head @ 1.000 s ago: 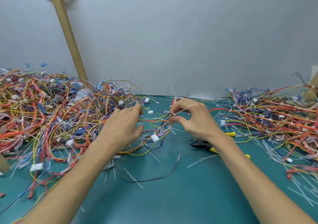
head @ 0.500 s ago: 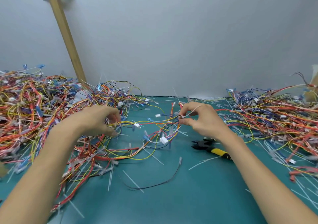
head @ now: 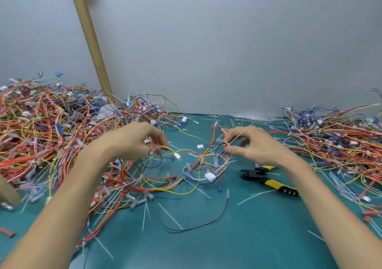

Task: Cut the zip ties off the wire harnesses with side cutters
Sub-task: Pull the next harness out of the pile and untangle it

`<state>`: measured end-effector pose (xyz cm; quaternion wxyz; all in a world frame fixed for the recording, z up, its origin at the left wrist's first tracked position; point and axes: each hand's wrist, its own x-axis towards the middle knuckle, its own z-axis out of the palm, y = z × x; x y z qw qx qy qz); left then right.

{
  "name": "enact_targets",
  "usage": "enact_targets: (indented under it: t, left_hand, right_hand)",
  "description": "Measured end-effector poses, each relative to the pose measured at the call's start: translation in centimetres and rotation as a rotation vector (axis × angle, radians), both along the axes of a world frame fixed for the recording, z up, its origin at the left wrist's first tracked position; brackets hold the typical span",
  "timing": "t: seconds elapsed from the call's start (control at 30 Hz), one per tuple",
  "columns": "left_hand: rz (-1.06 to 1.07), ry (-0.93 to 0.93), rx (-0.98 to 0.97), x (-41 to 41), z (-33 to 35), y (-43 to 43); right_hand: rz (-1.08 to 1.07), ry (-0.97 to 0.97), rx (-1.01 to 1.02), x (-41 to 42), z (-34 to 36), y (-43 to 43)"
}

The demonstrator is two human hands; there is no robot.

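- The wire harness [head: 206, 161] in hand is a loose loop of thin red, yellow, blue and black leads with small white connectors. It is strung between the two hands just above the teal bench [head: 237, 248], and its lower loops sag onto the surface.
- The left hand [head: 132, 142] is curled around the harness's left end, close to the big tangled left pile [head: 41, 128]. That hand is motion-blurred, so I can't make out exactly which leads it grips.
- The right hand [head: 254, 146] pinches a pale zip tie [head: 234, 139] between thumb and forefinger, right where the tie cinches the leads. The tie's tail pokes up past the fingers.
- The side cutters [head: 266, 179], with yellow-and-black handles, lie on the bench just beside the right forearm with nobody holding them.
- The harness looks very light and floppy, and the leads are likely to snag their neighbours. It should be held close on either side of the tie so the bundle stays taut.
- The tie is stiff, slick plastic set tight against soft insulation. The cutter tips should probably take only the strap, or a lead could be nicked.
- White offcuts [head: 165, 215] and a stray black wire [head: 196, 228] litter the bench, and a second right pile [head: 341, 140] lies beyond the right hand.
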<state>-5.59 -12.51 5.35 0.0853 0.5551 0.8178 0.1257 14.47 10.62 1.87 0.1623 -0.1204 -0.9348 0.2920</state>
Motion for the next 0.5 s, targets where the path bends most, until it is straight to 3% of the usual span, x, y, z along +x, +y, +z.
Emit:
enact_targets:
  t: [0.23, 0.5]
  left_hand:
    - [-0.006, 0.072, 0.141, 0.5, -1.5, 1.2]
    - [0.321, -0.02, 0.303, -1.1, -2.2, 1.1]
  right_hand:
    - [0.025, 0.151, -0.034, 0.2, 0.9, -0.6]
    - [0.03, 0.025, 0.011, 0.5, 0.4, 0.0]
